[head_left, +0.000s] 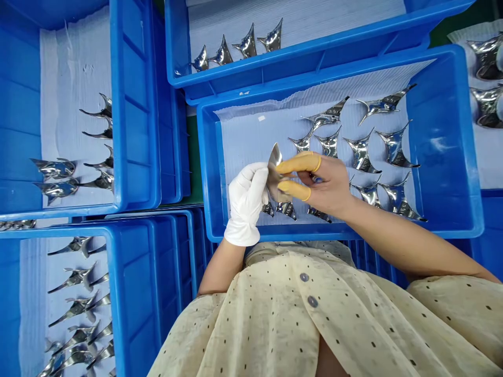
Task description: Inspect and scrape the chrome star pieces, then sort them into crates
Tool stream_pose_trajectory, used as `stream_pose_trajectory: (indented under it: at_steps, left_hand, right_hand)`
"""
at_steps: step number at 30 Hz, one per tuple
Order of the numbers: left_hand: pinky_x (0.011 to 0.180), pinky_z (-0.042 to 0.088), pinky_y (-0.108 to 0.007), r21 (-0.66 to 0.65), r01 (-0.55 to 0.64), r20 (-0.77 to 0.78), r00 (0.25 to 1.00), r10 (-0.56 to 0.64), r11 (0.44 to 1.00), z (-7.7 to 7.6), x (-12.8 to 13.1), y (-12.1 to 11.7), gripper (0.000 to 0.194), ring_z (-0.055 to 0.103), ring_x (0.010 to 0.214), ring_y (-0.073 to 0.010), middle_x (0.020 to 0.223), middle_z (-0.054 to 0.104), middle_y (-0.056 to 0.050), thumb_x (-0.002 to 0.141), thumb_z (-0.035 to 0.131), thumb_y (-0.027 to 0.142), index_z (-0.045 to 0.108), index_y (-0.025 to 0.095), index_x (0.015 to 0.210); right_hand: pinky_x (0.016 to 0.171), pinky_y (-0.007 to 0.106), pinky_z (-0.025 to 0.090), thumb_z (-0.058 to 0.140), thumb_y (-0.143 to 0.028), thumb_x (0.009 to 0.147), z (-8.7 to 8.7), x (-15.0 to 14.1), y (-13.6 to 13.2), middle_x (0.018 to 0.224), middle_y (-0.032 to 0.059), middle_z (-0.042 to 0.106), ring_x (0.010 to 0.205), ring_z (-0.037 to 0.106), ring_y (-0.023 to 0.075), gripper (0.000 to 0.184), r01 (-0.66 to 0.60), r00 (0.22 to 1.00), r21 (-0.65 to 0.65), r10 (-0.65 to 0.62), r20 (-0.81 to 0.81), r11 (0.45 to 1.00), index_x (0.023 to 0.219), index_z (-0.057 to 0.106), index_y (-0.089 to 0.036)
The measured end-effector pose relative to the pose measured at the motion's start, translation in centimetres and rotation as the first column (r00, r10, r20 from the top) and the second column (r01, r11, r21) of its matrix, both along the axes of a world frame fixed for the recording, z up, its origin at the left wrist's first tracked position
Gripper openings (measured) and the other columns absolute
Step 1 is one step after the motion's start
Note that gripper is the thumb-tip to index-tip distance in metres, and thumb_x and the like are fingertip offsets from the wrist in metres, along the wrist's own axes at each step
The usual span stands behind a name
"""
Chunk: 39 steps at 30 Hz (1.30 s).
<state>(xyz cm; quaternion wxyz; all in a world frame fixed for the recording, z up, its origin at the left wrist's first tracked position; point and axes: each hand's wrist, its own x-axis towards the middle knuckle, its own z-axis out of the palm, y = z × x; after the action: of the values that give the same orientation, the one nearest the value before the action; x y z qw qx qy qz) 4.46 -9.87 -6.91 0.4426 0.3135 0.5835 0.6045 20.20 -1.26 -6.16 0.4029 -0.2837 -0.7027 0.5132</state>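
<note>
My left hand (246, 201), in a white glove, and my right hand (314, 180), with yellow finger cots on two fingers, both grip one shiny pointed metal part (274, 173) between them. They hold it above the near edge of the middle blue bin (448, 141). That bin is lined with white foam and holds several similar chrome parts (361, 152) lying in rows.
Blue bins surround me: one at the left (135, 104) with several parts, one at lower left (118, 293) with several more, one at the back (243, 73) with a row of parts. More parts lie at far right (487, 78).
</note>
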Motion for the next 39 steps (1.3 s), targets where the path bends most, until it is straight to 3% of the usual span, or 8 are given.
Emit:
stream_pose_trajectory:
  at_steps: [4, 8, 11, 17, 21, 29, 36, 39]
  left_hand:
    - [0.038, 0.036, -0.027, -0.033, 0.087, 0.081, 0.993, -0.085, 0.996, 0.0, -0.4, -0.1, 0.078, 0.046, 0.037, -0.0124, 0.049, 0.055, 0.002, 0.093, 0.054, 0.093, 0.079, 0.022, 0.115]
    - [0.038, 0.037, -0.027, 0.037, -0.008, 0.126, 0.992, 0.003, 0.999, 0.6, 0.0, -0.1, 0.077, 0.051, 0.04, -0.0117, 0.062, 0.064, 0.001, 0.09, 0.057, 0.094, 0.076, 0.025, 0.117]
    - [0.043, 0.042, -0.026, 0.068, -0.034, 0.05, 0.998, 0.03, 0.997, 0.8, 0.3, -0.5, 0.063, 0.052, 0.043, -0.0099, 0.065, 0.063, 0.003, 0.093, 0.068, 0.081, 0.074, 0.027, 0.125]
    - [0.055, 0.054, -0.024, 0.001, 0.078, -0.099, 0.992, -0.078, 0.997, -0.4, 0.1, -0.7, 0.056, 0.064, 0.055, -0.0114, 0.073, 0.07, 0.004, 0.084, 0.092, 0.04, 0.069, 0.027, 0.134]
    - [0.054, 0.056, -0.024, -0.018, 0.133, -0.074, 0.988, -0.134, 0.991, -1.3, 0.1, -0.6, 0.045, 0.069, 0.057, -0.0123, 0.082, 0.078, 0.0, 0.091, 0.085, 0.037, 0.069, 0.024, 0.132]
    - [0.087, 0.066, -0.035, 0.092, 0.105, -0.407, 0.912, -0.059, 0.99, -1.7, -1.0, -0.8, 0.037, 0.079, 0.088, -0.0182, 0.13, 0.081, -0.009, 0.102, 0.075, 0.046, 0.076, 0.025, 0.133]
    - [0.099, 0.061, -0.033, 0.135, 0.148, -0.837, 0.545, 0.033, 0.98, 4.6, -5.2, 2.5, 0.016, 0.078, 0.105, -0.0213, 0.112, 0.083, -0.005, 0.106, 0.07, 0.026, 0.083, 0.024, 0.116]
    - [0.109, 0.059, -0.037, 0.15, 0.103, -0.846, 0.528, 0.073, 0.983, 9.0, -8.3, 5.4, 0.021, 0.077, 0.103, -0.0204, 0.119, 0.082, -0.005, 0.102, 0.075, 0.017, 0.079, 0.019, 0.123]
  right_hand:
    - [0.05, 0.032, 0.04, 0.087, -0.072, 0.082, -0.6, -0.2, 1.0, 0.08, 0.0014, 0.065, 0.059, 0.049, 0.013, 0.048, 0.144, 0.974, -0.252, -0.181, -0.134, 0.957, 0.101, 0.077, -0.029]
    - [0.044, 0.029, 0.022, 0.089, -0.079, 0.075, -1.5, -0.4, 2.2, 0.059, -0.0092, 0.031, 0.047, 0.019, 0.0082, 0.06, 0.009, 0.977, -0.528, -0.121, -0.177, 0.849, 0.102, 0.07, -0.029]
    - [0.046, 0.029, 0.022, 0.087, -0.075, 0.079, -1.7, -0.4, 2.6, 0.058, -0.0106, 0.027, 0.046, 0.019, 0.0084, 0.057, -0.056, 0.98, -0.616, -0.073, -0.183, 0.786, 0.102, 0.066, -0.028]
    - [0.047, 0.028, 0.025, 0.093, -0.074, 0.07, -0.7, -0.6, 2.3, 0.066, -0.0056, 0.046, 0.052, 0.031, 0.0091, 0.059, 0.068, 0.973, -0.506, -0.169, -0.158, 0.86, 0.094, 0.068, -0.027]
    - [0.063, 0.032, 0.048, 0.091, -0.073, 0.075, 0.2, -0.6, 1.7, 0.084, 0.0015, 0.065, 0.072, 0.056, 0.0148, 0.053, 0.212, 0.964, -0.287, -0.248, -0.093, 0.934, 0.091, 0.072, -0.027]
    - [0.06, 0.031, 0.045, 0.092, -0.046, 0.082, 0.8, 1.1, 3.0, 0.077, 0.0004, 0.068, 0.065, 0.057, 0.0131, 0.03, 0.132, 0.99, -0.21, -0.141, -0.026, 0.969, 0.09, 0.076, -0.022]
    - [0.061, 0.032, 0.047, 0.092, -0.056, 0.083, 1.9, 2.4, 4.7, 0.07, 0.0024, 0.074, 0.063, 0.064, 0.016, 0.041, -0.332, 0.907, -0.458, 0.413, 0.085, 0.825, 0.099, 0.077, -0.021]
    - [0.061, 0.032, 0.049, 0.089, -0.064, 0.084, 2.2, 1.9, 5.3, 0.07, 0.0026, 0.073, 0.062, 0.065, 0.0158, 0.046, -0.426, 0.876, -0.469, 0.483, 0.0, 0.774, 0.104, 0.08, -0.023]
